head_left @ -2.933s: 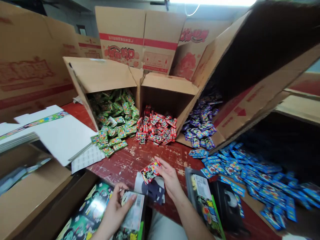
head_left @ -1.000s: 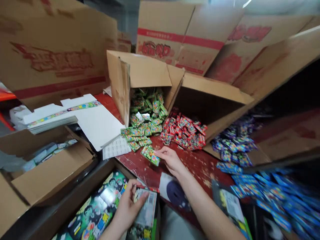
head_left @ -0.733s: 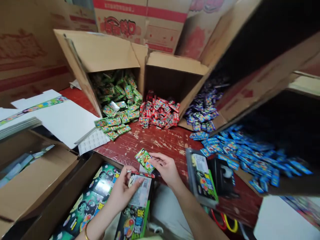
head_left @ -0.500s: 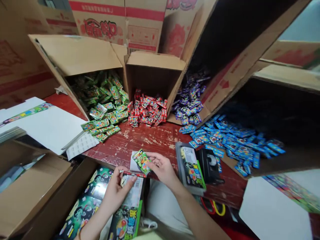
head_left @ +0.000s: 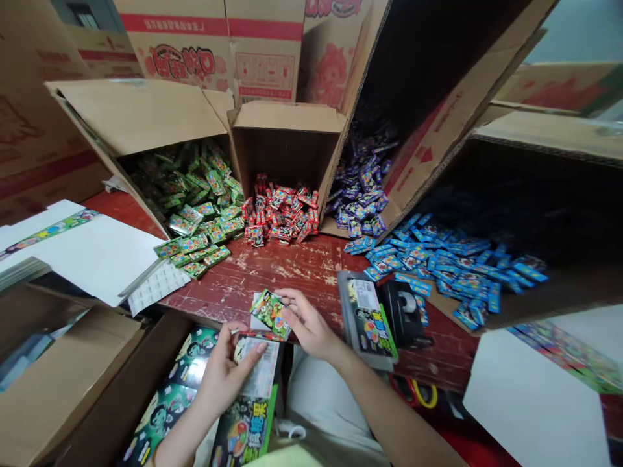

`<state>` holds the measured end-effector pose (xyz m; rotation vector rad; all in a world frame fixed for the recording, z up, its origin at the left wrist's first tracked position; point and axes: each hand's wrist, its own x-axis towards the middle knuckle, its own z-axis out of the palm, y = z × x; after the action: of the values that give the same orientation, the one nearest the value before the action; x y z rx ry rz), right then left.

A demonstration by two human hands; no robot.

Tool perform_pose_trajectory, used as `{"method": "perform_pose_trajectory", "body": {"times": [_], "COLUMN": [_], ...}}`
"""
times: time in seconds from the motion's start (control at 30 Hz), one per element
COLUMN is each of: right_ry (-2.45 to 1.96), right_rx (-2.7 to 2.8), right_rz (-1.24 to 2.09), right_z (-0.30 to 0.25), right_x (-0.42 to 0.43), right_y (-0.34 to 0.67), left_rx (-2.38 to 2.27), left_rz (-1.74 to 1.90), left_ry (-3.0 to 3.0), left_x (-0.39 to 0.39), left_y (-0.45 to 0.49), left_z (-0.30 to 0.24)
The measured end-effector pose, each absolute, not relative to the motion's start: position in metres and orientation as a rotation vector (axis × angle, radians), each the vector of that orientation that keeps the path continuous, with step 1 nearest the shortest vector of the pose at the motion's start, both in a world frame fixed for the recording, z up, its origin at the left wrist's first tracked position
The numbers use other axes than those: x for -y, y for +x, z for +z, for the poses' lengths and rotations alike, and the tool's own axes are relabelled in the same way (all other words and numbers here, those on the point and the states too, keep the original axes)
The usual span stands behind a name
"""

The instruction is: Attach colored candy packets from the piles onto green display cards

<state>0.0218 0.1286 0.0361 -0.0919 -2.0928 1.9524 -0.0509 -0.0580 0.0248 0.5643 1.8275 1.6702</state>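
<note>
Two grips going on: left hand (head_left: 228,363) is clamped round the top end of a printed box (head_left: 257,418), probably light and stiffish, so holding the sides should work. A red packet (head_left: 263,335) sits edge-on along that end. Just above the printed box, the right hand (head_left: 309,329) pinches a green packet (head_left: 267,311) by its right side — likely featherlight, bendy, a bit slick, so stick to edges.

White sheets (head_left: 92,250) lie left of the printed box, scuffed red counter (head_left: 277,266) beyond it, then open cartons (head_left: 289,118) with loose packets (head_left: 285,217) — and a tape dispenser (head_left: 403,314) off right.
</note>
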Motion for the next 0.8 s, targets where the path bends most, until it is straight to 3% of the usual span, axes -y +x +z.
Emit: {"method": "perform_pose_trajectory", "body": {"times": [0.8], "right_ry": [-0.038], "right_rx": [2.027], "right_rz": [2.078], "right_z": [0.032], "right_x": [-0.132], "right_y": [0.001], "left_rx": [-1.994], "left_rz": [1.575], "left_ry": [0.726], "left_x": [0.056], "left_y": [-0.066], "left_z": [0.015]}}
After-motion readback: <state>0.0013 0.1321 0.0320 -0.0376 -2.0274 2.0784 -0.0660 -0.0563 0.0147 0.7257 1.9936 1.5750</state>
